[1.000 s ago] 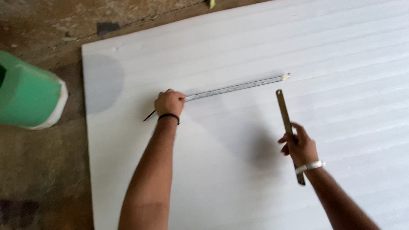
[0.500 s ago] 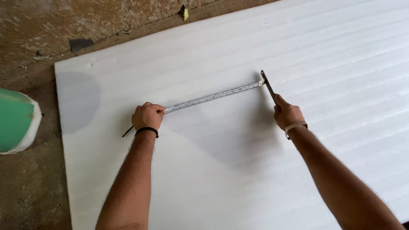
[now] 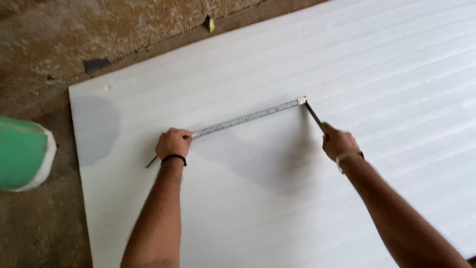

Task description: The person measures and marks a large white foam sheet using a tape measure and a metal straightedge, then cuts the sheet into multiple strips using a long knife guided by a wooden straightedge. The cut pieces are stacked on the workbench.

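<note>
Steel ruler (image 3: 246, 118) is lying flat on the big white foam sheet (image 3: 277, 208), running at a slant from the left hand (image 3: 173, 144) up to its far tip. What's new: a second ago the right hand (image 3: 338, 142) was well below the ruler with its thin metal blade (image 3: 314, 116) pointing away; now the blade's tip is right up against the ruler's far end, so that end looks like the spot being worked.

Left fingers are curled shut over the near end of the ruler, pinning it down, with a dark pencil-like stick (image 3: 151, 162) poking out behind the fist. Right fingers are closed around the blade.

Around it: a green and white roll (image 3: 22, 154) off to the left on the rough dirt floor (image 3: 74, 34), and a faint grey round patch (image 3: 96, 130) on the sheet. Nothing sits between the hands.
</note>
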